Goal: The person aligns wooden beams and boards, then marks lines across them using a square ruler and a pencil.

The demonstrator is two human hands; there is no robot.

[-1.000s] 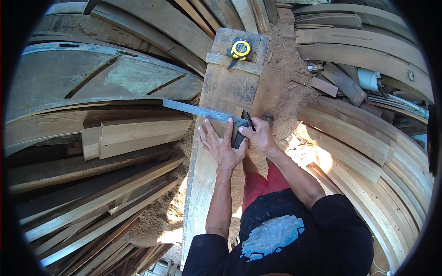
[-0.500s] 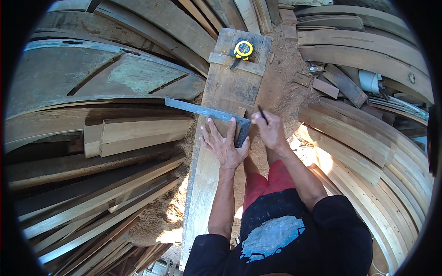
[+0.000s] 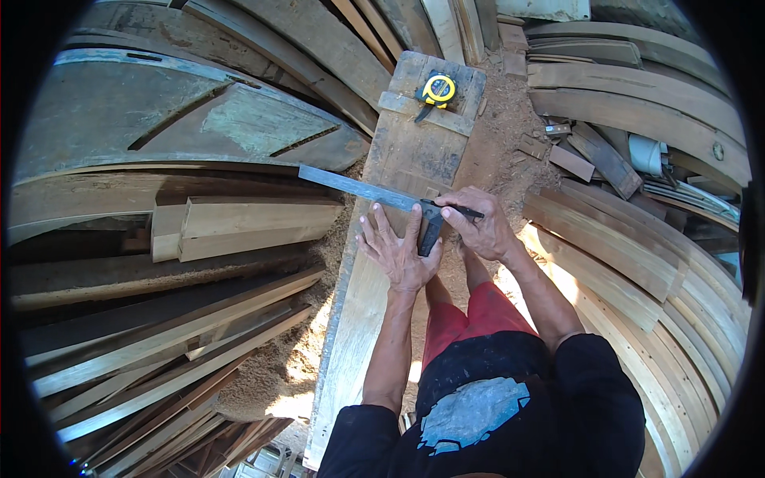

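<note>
Right grip (image 3: 484,229) has moved in to the L-shaped metal square (image 3: 351,186), mid-frame.
It clamps a slim black pen (image 3: 468,212); left grip (image 3: 401,259), fingers apart, rests flat across square and pale, grained board (image 3: 351,319).

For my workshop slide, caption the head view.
Left hand rests on a square and board, right hand holds a pen near the square's corner, tape measure beyond.

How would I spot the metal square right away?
Find the long wooden bench up the middle. Partway along it, the left hand touches the metal square. Its long silver blade and short dark arm form an L, unlike the straight black pen at its corner.
</note>
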